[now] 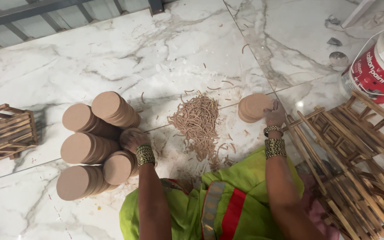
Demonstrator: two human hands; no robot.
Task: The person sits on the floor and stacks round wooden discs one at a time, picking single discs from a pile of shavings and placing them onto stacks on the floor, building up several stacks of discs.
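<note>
My left hand [132,138] rests among several stacks of round brown discs [95,146] lying on their sides on the marble floor; its fingers are hidden behind one stack and seem to grip it. My right hand [274,114] reaches forward and holds the edge of a small pile of the same discs [252,108]. Both wrists wear gold bangles. Between the hands lies a heap of thin brown shavings [197,124].
A pile of wooden lattice frames [356,155] lies at the right. A small wooden crate [5,132] stands at the left edge. A white and red paint bucket [378,66] sits at the top right. My green garment [227,200] fills the bottom centre.
</note>
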